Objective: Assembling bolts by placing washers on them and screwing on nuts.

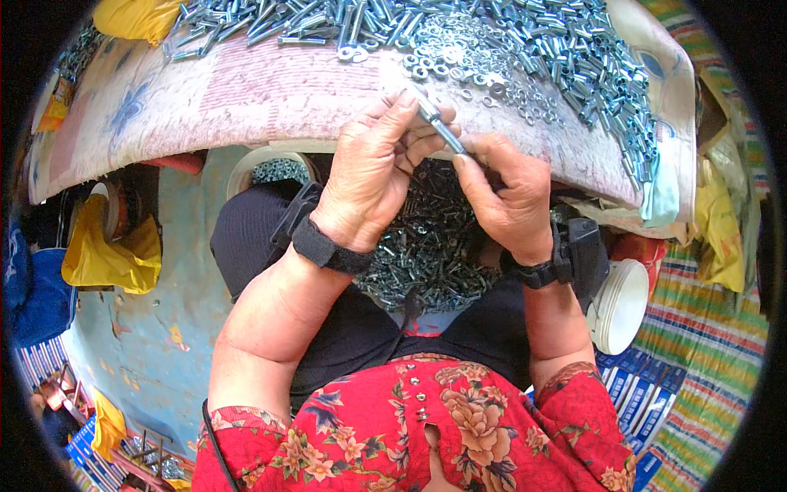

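Observation:
Between my two hands, just over the near edge of the cloth-covered table (287,98), is a slim silver expansion bolt (443,129), slanting from upper left to lower right. My left hand (361,176) is closed on its upper part, thumb on top and fingers beneath. At the lower end, my right hand (512,197) pinches it between thumb and forefinger. Beyond the hands lie a pile of long bolts (352,20), loose washers and nuts (451,57), and a heap of short metal sleeves (586,82). Below my hands, between my knees, is a mass of finished-looking metal fasteners (426,262).
A white bucket (244,176) holding small metal parts stands under the table edge at left. Another white bucket (621,307) lies at right, near blue-and-white boxes (643,394). Yellow bags (115,254) hang at left. A striped sheet (705,344) covers the floor at right.

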Demonstrator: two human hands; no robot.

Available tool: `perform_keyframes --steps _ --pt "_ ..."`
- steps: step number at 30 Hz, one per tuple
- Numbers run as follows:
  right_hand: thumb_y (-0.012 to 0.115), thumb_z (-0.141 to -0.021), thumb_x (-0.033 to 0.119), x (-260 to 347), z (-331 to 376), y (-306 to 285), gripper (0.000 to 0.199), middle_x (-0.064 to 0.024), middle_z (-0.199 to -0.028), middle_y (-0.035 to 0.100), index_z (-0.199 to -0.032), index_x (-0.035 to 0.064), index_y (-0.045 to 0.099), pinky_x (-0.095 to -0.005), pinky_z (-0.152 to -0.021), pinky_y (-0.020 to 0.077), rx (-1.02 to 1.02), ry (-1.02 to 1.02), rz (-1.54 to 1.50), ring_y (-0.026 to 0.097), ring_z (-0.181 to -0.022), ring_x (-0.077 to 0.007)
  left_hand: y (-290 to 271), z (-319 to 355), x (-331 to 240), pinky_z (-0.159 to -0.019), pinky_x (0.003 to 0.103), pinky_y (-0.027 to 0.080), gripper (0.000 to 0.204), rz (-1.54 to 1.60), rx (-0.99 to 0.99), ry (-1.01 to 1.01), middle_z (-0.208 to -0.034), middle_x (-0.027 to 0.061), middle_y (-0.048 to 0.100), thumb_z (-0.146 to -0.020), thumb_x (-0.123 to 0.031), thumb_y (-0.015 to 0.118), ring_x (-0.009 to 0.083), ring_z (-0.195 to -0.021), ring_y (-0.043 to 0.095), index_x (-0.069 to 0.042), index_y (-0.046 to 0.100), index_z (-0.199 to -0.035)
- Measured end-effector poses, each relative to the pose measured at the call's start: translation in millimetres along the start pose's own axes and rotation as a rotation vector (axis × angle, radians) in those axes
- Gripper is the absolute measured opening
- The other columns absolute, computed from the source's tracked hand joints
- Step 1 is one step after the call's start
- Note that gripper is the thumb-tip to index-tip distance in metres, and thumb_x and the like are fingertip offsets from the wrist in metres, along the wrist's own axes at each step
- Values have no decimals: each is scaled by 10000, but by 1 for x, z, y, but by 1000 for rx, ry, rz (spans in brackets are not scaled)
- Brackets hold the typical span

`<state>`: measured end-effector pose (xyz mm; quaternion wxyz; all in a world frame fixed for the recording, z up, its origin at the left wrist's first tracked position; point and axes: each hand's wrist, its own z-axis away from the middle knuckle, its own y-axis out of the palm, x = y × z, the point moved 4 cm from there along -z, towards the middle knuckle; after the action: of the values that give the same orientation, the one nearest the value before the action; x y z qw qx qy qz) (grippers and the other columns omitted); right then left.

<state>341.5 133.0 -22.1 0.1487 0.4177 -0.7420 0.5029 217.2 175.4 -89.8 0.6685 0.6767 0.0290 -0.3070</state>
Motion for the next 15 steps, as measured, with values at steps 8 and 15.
perform_keyframes --steps 8,15 --pt "737 -670 117 -11 -10 8 262 -57 -562 525 -779 45 510 -244 -430 393 -102 140 -199 497 -464 -105 11 5 -6 -686 223 483 168 -256 12 93 -883 57 619 -861 -140 549 110 -764 595 -12 564 -970" --pt "780 -616 280 -6 -52 23 366 -59 -557 515 -691 33 519 -249 -455 416 -104 -36 -72 494 -476 -116 4 11 -11 -630 236 486 180 17 143 -37 -857 49 614 -871 -168 529 112 -720 597 -32 559 -985"
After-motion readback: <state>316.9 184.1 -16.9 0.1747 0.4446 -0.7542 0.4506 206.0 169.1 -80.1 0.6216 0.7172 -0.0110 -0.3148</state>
